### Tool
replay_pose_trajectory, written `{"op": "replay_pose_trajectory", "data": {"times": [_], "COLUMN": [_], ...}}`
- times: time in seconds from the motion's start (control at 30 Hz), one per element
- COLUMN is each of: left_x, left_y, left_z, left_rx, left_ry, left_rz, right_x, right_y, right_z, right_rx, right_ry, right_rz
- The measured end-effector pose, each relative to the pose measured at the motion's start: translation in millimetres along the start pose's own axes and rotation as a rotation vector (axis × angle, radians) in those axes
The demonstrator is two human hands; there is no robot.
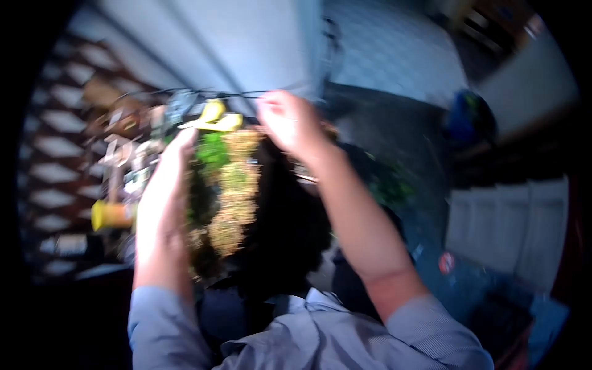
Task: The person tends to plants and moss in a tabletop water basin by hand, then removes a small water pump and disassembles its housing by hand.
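1. Mossy clump (234, 203) between my arms (351, 209): probably light, crumbly, best cradled from beneath.
2. Yellow piece (213, 116) at my left hand (168, 172): likely light; I'd pinch its edge.
3. Those fingers and my right hand (290, 123): blurred; I can't tell if they're gripping.

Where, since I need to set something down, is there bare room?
The dark floor right of the right hand looks bare, bordered by the pale tiled area, the blue object and the blurred greenery. It is crowded left of the left hand, around the yellow-orange container. Blur hides smaller gaps.
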State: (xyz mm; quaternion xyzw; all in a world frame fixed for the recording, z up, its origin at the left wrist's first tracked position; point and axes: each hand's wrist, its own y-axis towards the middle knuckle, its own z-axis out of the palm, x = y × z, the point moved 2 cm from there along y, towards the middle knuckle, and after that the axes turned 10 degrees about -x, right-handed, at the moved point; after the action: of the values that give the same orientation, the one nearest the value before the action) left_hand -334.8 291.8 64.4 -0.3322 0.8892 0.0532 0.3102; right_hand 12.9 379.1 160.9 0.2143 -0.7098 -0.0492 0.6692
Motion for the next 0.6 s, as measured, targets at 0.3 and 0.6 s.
{"op": "replay_pose_trajectory", "data": {"times": [0.3,0.6], "left_x": [2,74], "left_y": [18,86], "left_z": [-8,-34], "left_rx": [-0.006,0.13], "left_ry": [-0.039,0.29], "left_rz": [-0.182,0.415], "right_x": [17,16], "right_y": [-1,0], "right_z": [-5,-9], "right_rx": [0.032,0.078], "right_ry": [-0.244,-0.27], "right_rz": [0.017,0.072]}}
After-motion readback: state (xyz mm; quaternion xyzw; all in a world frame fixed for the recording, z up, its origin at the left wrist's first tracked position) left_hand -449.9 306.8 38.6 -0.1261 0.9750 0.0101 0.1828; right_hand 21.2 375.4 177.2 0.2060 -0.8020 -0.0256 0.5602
